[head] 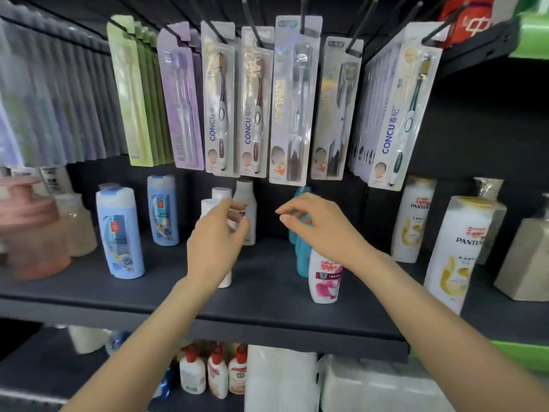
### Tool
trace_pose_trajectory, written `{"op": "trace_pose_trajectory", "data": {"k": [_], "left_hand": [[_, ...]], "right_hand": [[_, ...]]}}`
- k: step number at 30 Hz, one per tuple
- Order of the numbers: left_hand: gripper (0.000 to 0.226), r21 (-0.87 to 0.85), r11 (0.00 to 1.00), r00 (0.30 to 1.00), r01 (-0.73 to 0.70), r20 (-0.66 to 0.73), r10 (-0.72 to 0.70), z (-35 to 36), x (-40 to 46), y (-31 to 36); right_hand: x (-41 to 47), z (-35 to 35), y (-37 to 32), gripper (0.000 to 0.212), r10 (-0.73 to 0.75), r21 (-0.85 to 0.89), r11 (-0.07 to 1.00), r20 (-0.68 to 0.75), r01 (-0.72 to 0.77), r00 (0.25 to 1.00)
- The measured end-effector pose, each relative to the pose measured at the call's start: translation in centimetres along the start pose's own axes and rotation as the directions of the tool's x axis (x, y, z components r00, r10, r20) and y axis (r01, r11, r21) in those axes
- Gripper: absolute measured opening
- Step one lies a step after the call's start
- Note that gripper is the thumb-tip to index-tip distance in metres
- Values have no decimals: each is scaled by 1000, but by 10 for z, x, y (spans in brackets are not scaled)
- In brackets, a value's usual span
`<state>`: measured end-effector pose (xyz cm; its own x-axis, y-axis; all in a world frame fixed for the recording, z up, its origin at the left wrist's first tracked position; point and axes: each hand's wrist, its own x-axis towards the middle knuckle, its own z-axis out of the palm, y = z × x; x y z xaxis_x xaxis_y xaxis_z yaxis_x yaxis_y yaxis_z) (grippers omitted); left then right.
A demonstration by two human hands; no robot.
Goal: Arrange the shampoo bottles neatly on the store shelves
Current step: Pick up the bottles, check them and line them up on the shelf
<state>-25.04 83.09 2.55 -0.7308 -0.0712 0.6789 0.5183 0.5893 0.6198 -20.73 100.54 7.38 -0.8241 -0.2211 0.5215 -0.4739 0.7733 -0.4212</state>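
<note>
From the head view, both arms reached up over the dark shelf [267, 295], where the shampoo bottles stood below a row of hanging toothbrush packs [255, 99]. The left hand [215, 233] hung in front of a cluster of white bottles [248, 203] at the middle of the shelf, its fingers loosely curled and gripping nothing; whether its fingertips touched the nearest white bottle could not be told, since the hand covered most of it. The right hand [319, 224] hovered with relaxed, slightly bent fingers, holding nothing, directly in front of the teal bottles [303, 257], which stood one behind another just beyond its palm. A white bottle with a pink flower label [323, 278] stood upright under the right wrist, near the shelf's front edge and just beside the front teal bottle. Well to the left stood two light blue bottles [120, 233], upright and apart from each other. To the right stood two white Pantene bottles [457, 254], one behind the other, clear of both hands.
</note>
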Motion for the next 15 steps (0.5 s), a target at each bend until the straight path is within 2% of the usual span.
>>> {"op": "trace_pose_trajectory", "data": {"k": [3, 5, 9, 12, 15], "left_hand": [[18, -6, 1000, 996, -5, -91, 4, -26, 1, -29], [26, -3, 1000, 997, -27, -71, 27, -38, 9, -52], [48, -64, 997, 982, -34, 183, 45, -51, 28, -89], [58, -120, 992, 906, -43, 414, 89, -54, 36, -105], [57, -223, 975, 820, -20, 555, 143, -58, 42, -111]], "right_hand": [[3, 29, -17, 25, 37, 30, 999, 13, -37, 999], [10, 50, -28, 33, 66, 19, 998, 31, -67, 997], [25, 90, -48, 60, 134, 58, 988, 108, -141, 985], [36, 113, -60, 67, 193, 76, 977, 63, -197, 979], [44, 128, -67, 65, 249, 56, 967, -13, -248, 968]]}}
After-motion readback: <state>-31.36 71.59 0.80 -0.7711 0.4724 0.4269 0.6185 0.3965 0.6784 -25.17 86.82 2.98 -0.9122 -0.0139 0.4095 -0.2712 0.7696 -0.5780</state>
